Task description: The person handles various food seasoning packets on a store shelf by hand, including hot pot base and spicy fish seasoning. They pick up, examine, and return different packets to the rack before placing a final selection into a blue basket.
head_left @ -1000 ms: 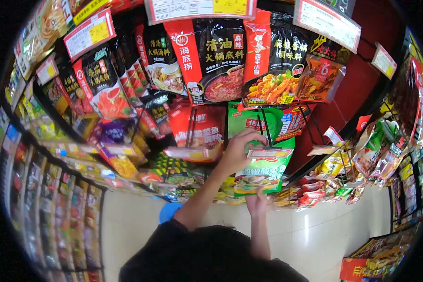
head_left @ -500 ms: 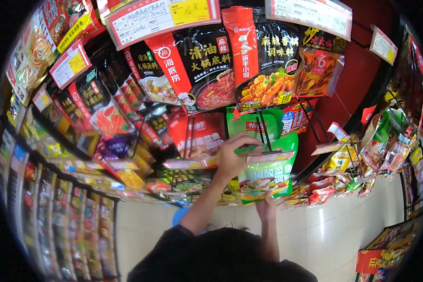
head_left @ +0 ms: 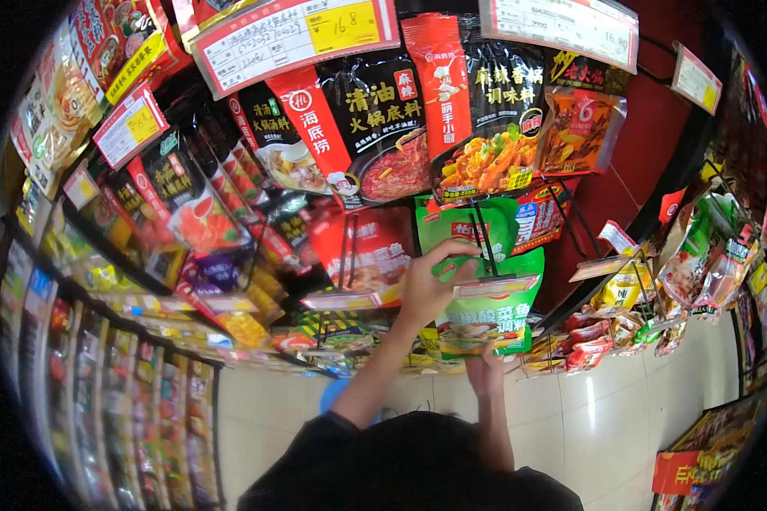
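Observation:
A green pouch of fish seasoning (head_left: 483,325) hangs at the front of a metal hook, partly behind a price tag (head_left: 496,287). My left hand (head_left: 430,285) is at the pouch's upper left, thumb and fingers curled in around its top edge beside the hook. From below, my right hand (head_left: 486,368) holds the pouch's bottom edge, its fingers partly hidden. Farther back on the hook is another green pouch (head_left: 452,223). Left of my left hand hangs a red pouch (head_left: 368,251).
Black and red hot pot seasoning packs (head_left: 383,128) hang above, under large price tags (head_left: 294,43). Metal hooks with tags jut out on both sides. More packets (head_left: 618,285) hang at the right. Tiled floor (head_left: 601,409) lies below.
The view has shifted slightly. My left hand remains at the top of the green pouch and my right hand at its bottom; the pouch tilts a little differently.

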A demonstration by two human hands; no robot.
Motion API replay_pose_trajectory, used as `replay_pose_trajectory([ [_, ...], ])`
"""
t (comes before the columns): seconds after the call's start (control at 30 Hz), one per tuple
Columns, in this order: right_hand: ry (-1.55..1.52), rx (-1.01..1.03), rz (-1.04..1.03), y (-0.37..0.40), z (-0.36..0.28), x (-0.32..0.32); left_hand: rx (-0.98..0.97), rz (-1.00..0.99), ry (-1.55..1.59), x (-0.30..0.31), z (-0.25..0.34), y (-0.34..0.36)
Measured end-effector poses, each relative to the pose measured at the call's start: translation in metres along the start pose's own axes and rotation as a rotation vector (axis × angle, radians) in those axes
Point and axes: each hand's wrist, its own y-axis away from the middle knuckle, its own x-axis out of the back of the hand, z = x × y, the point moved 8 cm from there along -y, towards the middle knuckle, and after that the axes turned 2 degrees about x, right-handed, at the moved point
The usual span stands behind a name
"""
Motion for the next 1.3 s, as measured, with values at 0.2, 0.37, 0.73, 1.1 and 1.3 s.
replay_pose_trajectory([
  [0.2, -0.032, 0.016, -0.005, 0.001, -0.004, -0.005, -0.090, -0.027, -0.020, -0.006, -0.003, 0.003],
  [0.37, -0.107, -0.033, 0.025, 0.010, -0.003, 0.006, -0.218, -0.022, -0.140, -0.008, 0.010, 0.003],
  [0.73, 0.021, 0.017, 0.025, 0.014, -0.014, -0.004, -0.188, 0.007, -0.060, 0.004, 0.003, -0.002],
  [1.1, -0.056, -0.036, 0.044, 0.011, -0.003, 0.001, -0.236, -0.029, -0.067, 0.000, 0.007, -0.002],
  [1.3, -0.009, -0.013, 0.018, 0.015, -0.008, -0.008, -0.164, -0.063, -0.030, -0.003, 0.011, 0.003],
])
